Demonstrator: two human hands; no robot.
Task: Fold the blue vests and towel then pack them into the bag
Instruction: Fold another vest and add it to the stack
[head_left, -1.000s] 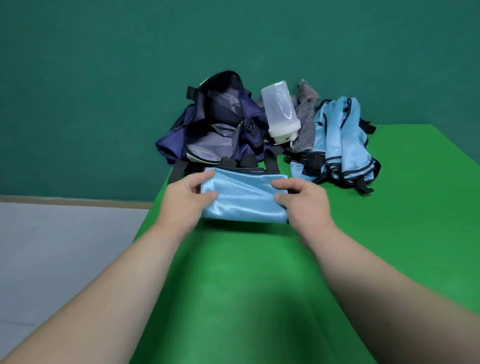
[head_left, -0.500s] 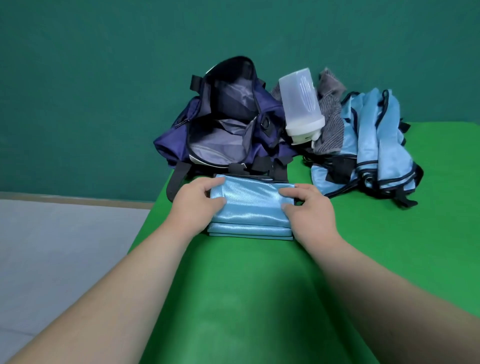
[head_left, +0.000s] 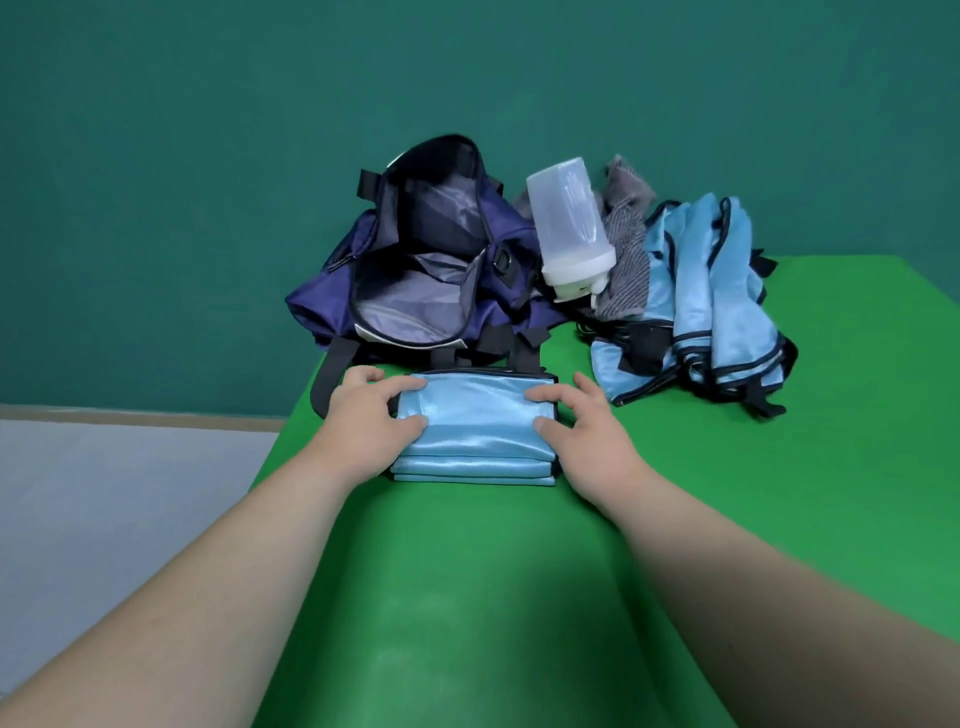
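Note:
A folded light-blue vest (head_left: 475, 426) lies in a flat stack on the green table, just in front of the open navy bag (head_left: 415, 270). My left hand (head_left: 363, 421) grips its left end, thumb on top. My right hand (head_left: 584, 431) grips its right end the same way. Unfolded blue vests (head_left: 711, 306) with black trim are heaped at the back right. A grey striped towel (head_left: 626, 249) is bunched between the heap and the bag.
A translucent plastic shaker bottle (head_left: 571, 223) leans upside down against the bag and towel. The green table (head_left: 493, 597) ends at its left edge close to my left arm, with grey floor (head_left: 104, 493) beyond. A teal wall stands behind.
The vest has been laid down from a lifted, tilted hold into a flat stack on the table. Both hands stayed on its ends, and the view drifted slightly.

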